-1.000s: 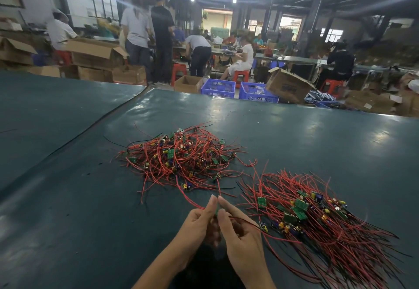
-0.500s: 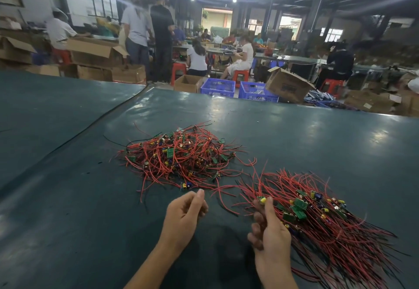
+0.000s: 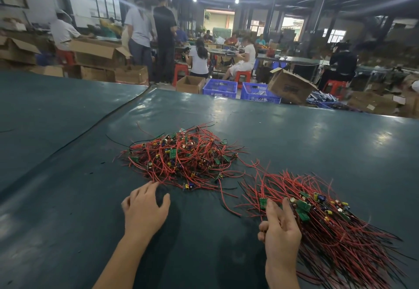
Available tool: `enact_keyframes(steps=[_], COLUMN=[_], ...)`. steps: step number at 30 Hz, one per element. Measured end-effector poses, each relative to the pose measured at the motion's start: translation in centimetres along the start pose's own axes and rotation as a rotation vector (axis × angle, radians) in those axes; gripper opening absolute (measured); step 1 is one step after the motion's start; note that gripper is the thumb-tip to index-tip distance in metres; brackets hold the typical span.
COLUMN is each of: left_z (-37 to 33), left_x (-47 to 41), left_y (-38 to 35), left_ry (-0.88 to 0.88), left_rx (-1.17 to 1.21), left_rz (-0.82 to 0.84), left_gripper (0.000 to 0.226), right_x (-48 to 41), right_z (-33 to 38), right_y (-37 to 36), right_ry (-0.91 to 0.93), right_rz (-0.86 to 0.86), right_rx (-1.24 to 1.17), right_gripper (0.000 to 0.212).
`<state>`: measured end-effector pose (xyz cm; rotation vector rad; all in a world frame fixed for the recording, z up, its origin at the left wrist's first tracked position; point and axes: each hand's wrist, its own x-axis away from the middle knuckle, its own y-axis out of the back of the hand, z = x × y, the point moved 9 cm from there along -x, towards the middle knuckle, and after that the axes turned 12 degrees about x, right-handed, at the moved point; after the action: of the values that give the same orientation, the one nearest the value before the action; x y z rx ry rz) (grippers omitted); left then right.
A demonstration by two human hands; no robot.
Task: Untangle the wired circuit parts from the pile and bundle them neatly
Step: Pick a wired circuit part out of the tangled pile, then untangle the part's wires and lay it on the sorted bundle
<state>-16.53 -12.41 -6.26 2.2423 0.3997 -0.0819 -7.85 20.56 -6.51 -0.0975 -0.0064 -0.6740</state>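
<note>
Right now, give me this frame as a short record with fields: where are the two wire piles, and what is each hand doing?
table: dark green top
tangled pile: red wires and small boards in a heap, centre of the table
sorted pile: wires laid roughly parallel, boards grouped, on the right
left hand: fingers spread, holding nothing, at the tangled pile's near edge
right hand: at the sorted pile's near edge, two fingers straight beside a green board; whether it holds a wire cannot be told

Cropped at the bottom edge, bundle (image 3: 340, 239) tails; masked behind the right hand (image 3: 282, 232), contents of its grip.
</note>
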Motion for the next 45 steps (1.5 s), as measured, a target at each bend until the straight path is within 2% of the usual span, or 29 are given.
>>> enact_keyframes(steps=[5,12,14,16,18,20,23,25,30,33,38,42,45], left_z=[-0.1,0.2,0.3,0.3,0.3,-0.4,-2.4,-3.8,-7.8,-10.2,-13.3,-13.5,-12.3], left_x=[-0.1,-0.3,-0.4,-0.3,-0.2,0.1,1.1,1.9,4.6,6.4,9.4,10.0,8.7], left_y=[0.6,-0.7,-0.7,-0.2,0.4,1.2,3.0,3.5,2.7,1.4,-1.6,-2.8,-2.4], left_ry=[-0.007,0.011,0.012,0.007,-0.004,-0.066,-0.213,-0.285,-0.446,-0.559,-0.744,-0.724,-0.603], left_rx=[0.019,-0.112,-0.109,-0.049,0.034,0.109,0.220,0.349,0.590,0.620,0.625,0.669,0.702], left_rz=[-0.063,0.032,0.017,-0.032,-0.098,-0.176,-0.318,-0.334,-0.222,-0.118,0.187,0.356,0.286], left_gripper=[0.037,0.055,0.048,0.030,0.018,0.014,0.006,0.011,0.027,0.024,0.009,0.013,0.030], right_x=[0.0,-0.4,-0.5,-0.5,-0.5,-0.5,-0.5,-0.3,0.6,1.9,3.8,4.0,3.4], right_z=[0.3,0.0,0.1,0.2,0.3,0.4,0.4,0.4,0.7,0.8,0.7,0.4,-0.1], right_y=[0.3,0.9,1.1,1.1,1.0,0.9,0.5,0.1,-1.7,-3.7,-6.5,-6.8,-6.4], right_ry=[0.051,0.018,0.019,0.022,0.023,0.027,0.021,0.017,0.035,0.073,0.101,0.079,0.086], right_rz=[-0.017,-0.043,-0.046,-0.041,-0.027,-0.014,-0.001,0.022,0.138,0.255,0.433,0.473,0.431], right_rx=[0.039,0.074,0.064,0.050,0.052,0.070,0.080,0.082,0.135,0.186,0.187,0.156,0.208], right_gripper=[0.057,0.035,0.026,0.022,0.032,0.034,0.025,0.020,0.013,0.015,0.019,0.016,0.014])
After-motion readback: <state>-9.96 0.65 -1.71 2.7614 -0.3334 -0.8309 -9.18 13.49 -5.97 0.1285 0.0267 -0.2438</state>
